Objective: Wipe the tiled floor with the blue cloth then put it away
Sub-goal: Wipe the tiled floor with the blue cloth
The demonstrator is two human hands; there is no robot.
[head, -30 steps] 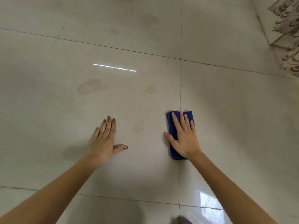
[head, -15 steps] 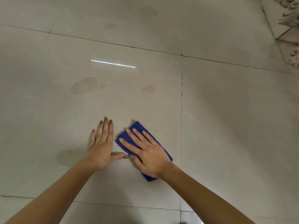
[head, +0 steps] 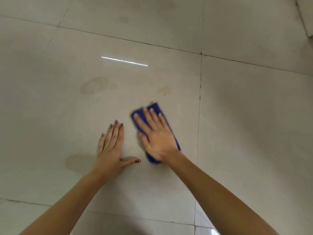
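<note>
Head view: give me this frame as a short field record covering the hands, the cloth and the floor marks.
right hand: flat on the cloth, fingers straight and spread, pressing it to the floor
cloth: blue, folded, angled, its far edge blurred
left hand: flat on the floor beside the cloth, not touching it
stains: three faint brownish patches, two beyond the hands, one left of the left wrist
task stage: wiping; cloth not yet put away

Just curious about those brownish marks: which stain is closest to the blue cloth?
The small stain just beyond the far end of the blue cloth. The larger stain lies farther left; a third stain sits left of the left hand.
</note>
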